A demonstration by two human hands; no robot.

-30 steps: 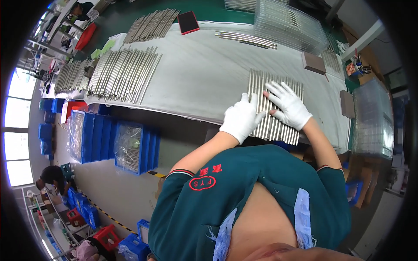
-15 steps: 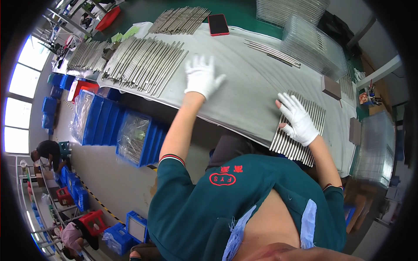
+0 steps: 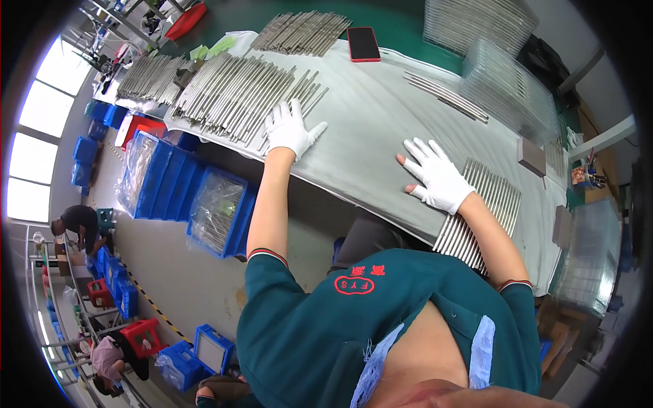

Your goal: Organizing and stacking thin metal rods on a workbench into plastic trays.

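My left hand (image 3: 289,130), in a white glove, lies flat with fingers spread on the right-hand end of a wide row of thin metal rods (image 3: 224,98). A few rods at that end lie spread apart around my fingers. My right hand (image 3: 435,178), gloved too but with bare thumb and index fingertips, is stretched out over the grey cloth. Its wrist is beside a second row of shiny metal rods (image 3: 493,204) near the table's front edge, and my forearm partly covers that row. Neither hand grips anything.
More rods (image 3: 303,32) lie at the back left, near a red-edged phone (image 3: 364,44). Several loose rods (image 3: 445,95) lie farther right, before stacked clear plastic boxes (image 3: 510,85). A grey block (image 3: 532,158) stands at the right. Blue bins (image 3: 218,214) stand left below the table.
My left hand has moved left from bare cloth onto the rods' edge, where some rods now lie spread apart. My right hand has slid left off the right-hand row. The view has shifted slightly.
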